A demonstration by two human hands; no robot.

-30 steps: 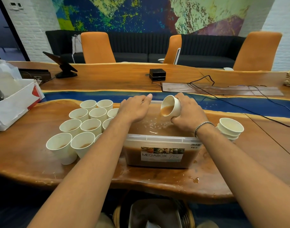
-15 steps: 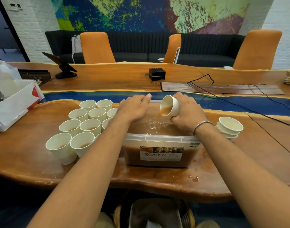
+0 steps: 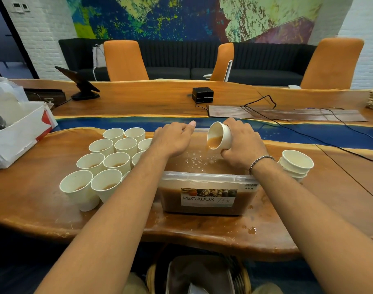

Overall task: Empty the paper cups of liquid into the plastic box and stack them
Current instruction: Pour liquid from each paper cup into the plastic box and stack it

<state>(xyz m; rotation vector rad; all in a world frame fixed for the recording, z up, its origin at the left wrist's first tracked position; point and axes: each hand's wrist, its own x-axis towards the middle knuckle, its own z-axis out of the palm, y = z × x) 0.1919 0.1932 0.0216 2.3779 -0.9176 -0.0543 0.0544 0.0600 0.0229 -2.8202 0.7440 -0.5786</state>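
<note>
The right hand (image 3: 242, 145) is closed around a white paper cup (image 3: 220, 135), a smooth tapered cone with a rolled rim. It holds the cup tilted to the left over the plastic box (image 3: 204, 179). Brown liquid (image 3: 214, 141) lies at the lower lip of the cup and a short thread of it falls into the box. The box is clear, rectangular and thin-walled, with a printed label on its near side, and it is filled high with the same cloudy brown liquid with small bubbles on top. The left hand (image 3: 172, 139) lies at the far left part of the box with the fingers bent down. I cannot tell if it grips the rim. A braided metal bracelet (image 3: 259, 162) is on the right wrist.

Left of the box stand the filled cups (image 3: 109, 164), upright and close together, each with a little liquid. On the right of the box is a stack of empty cups (image 3: 295, 164).

The desk (image 3: 33, 198) is glossy wood with a wavy edge and a blue resin band, and it has wet drops near the box. A white cardboard box (image 3: 22, 132) and black cables (image 3: 308, 132) also lie on it. Behind are orange chairs (image 3: 125, 60), a dark ribbed sofa (image 3: 170, 58) and a colourful mural (image 3: 181, 18) on a white brick wall.

Compared with one second ago, the cup is tipped more and the liquid has reached the lip. Both hands have stayed almost in the same place.
</note>
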